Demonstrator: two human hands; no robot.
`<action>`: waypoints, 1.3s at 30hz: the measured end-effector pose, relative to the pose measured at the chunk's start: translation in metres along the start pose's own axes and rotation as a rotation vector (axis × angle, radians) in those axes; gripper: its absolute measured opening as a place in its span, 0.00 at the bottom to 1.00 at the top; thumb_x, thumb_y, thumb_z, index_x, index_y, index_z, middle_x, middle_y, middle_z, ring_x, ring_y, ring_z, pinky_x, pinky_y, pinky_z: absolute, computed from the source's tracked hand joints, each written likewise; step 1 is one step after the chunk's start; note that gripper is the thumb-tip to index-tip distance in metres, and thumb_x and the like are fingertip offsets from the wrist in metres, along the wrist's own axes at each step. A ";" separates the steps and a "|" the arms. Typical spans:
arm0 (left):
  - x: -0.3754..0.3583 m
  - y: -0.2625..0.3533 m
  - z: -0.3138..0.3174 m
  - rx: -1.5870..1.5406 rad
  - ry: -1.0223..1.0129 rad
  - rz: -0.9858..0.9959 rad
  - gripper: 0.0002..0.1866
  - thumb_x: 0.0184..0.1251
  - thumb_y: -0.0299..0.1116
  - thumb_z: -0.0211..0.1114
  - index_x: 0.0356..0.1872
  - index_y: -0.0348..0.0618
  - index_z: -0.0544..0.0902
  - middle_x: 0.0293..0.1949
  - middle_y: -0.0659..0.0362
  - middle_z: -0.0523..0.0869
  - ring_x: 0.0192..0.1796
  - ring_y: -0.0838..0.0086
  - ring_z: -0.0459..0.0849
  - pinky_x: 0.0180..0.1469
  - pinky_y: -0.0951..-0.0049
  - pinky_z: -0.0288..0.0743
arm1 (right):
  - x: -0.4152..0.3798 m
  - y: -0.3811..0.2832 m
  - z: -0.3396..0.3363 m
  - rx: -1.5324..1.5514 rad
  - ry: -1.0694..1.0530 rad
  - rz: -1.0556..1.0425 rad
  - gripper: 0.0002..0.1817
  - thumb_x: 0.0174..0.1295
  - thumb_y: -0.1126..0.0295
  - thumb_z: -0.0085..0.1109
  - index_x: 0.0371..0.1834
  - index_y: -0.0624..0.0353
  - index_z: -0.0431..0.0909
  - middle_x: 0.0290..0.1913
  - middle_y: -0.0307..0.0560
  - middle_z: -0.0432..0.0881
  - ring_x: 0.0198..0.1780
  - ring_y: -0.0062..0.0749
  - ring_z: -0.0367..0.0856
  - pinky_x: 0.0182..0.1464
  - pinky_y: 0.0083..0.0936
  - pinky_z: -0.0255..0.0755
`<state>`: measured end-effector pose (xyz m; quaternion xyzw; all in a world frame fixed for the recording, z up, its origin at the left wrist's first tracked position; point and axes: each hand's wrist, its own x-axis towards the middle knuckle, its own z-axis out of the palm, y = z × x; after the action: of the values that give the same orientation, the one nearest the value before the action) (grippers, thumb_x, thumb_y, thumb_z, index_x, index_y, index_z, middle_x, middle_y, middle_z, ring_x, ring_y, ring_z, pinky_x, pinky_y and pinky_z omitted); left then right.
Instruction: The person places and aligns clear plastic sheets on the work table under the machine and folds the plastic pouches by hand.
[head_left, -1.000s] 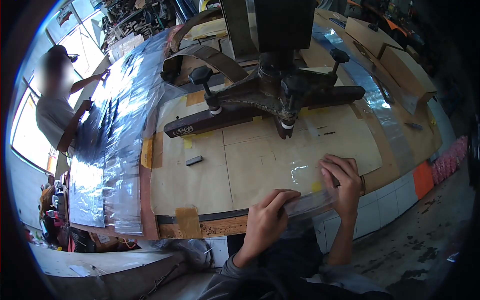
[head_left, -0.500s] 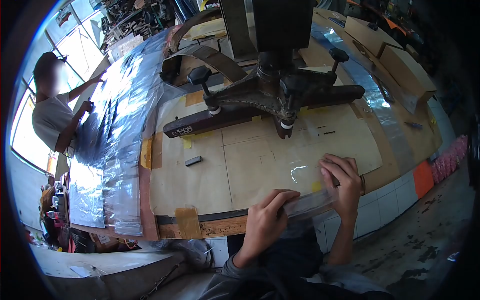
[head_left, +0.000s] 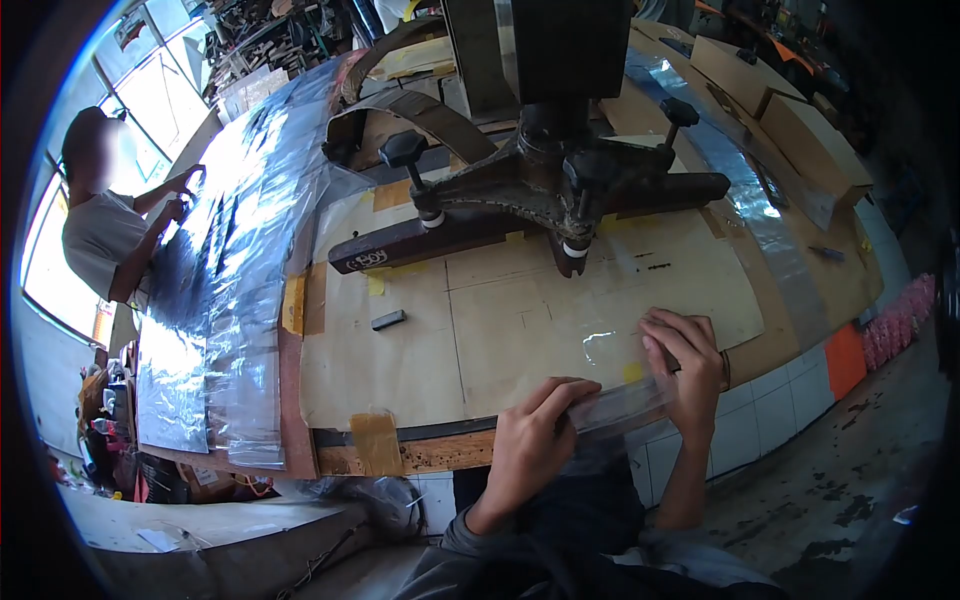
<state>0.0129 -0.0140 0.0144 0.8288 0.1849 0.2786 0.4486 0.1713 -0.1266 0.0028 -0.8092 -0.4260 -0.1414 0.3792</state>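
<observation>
- Your left hand is at the near edge of the bench, its grip closed with thumb and fingers together on the left end of the clear plastic.
- Your right hand is at the same edge, farther right; its grip is clamped on the right end of that plastic, the fingers bent over above the thumb.
- The clear plastic spans the space between your two hands, along the near edge of the bench and partly over the cream sheet.
- The cream sheet lies flat in front of you, with thin dark lines drawn on it. A small piece of yellow tape is just beside your right hand.
- A small dark block lies on the left part of the sheet, well apart from both hands.
- Brown tape crosses the near edge of the bench, left of your left hand.
- Beyond your hands, a dark metal bar with pale lettering runs across the sheet, under the black clamp frame.
- Shiny plastic film covers the left side of the bench, and a person is at its far left edge, both hands near the film.
- Toward the right edge lies a clear plastic strip, with open cardboard boxes near the far right corner.
</observation>
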 end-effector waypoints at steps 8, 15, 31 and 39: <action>-0.001 -0.001 0.000 0.003 -0.008 0.005 0.19 0.49 0.14 0.61 0.42 0.43 0.85 0.39 0.56 0.87 0.38 0.64 0.87 0.39 0.72 0.79 | 0.000 0.000 0.000 0.007 -0.004 0.010 0.09 0.57 0.73 0.64 0.41 0.60 0.86 0.45 0.44 0.85 0.46 0.38 0.79 0.50 0.33 0.74; -0.001 -0.002 0.001 -0.010 -0.017 -0.019 0.21 0.46 0.12 0.59 0.42 0.43 0.86 0.39 0.56 0.87 0.39 0.64 0.88 0.40 0.71 0.80 | 0.001 0.002 -0.001 0.009 -0.004 0.014 0.09 0.57 0.73 0.64 0.41 0.59 0.86 0.45 0.44 0.85 0.46 0.39 0.79 0.50 0.33 0.75; -0.002 -0.003 0.001 -0.081 0.050 -0.025 0.17 0.49 0.13 0.62 0.39 0.42 0.87 0.34 0.58 0.87 0.35 0.71 0.87 0.37 0.76 0.77 | 0.003 0.005 0.000 0.051 -0.012 0.034 0.08 0.58 0.75 0.63 0.41 0.62 0.84 0.44 0.45 0.85 0.45 0.40 0.79 0.49 0.33 0.75; -0.004 -0.012 -0.007 -0.388 0.101 -0.011 0.14 0.54 0.13 0.60 0.40 0.35 0.85 0.37 0.56 0.87 0.40 0.72 0.87 0.43 0.77 0.77 | 0.004 0.006 -0.001 0.076 -0.014 0.042 0.08 0.60 0.74 0.62 0.41 0.63 0.84 0.44 0.46 0.85 0.45 0.41 0.79 0.48 0.33 0.75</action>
<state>0.0050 -0.0051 0.0062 0.7108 0.1546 0.3478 0.5915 0.1786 -0.1269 0.0024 -0.8038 -0.4166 -0.1116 0.4097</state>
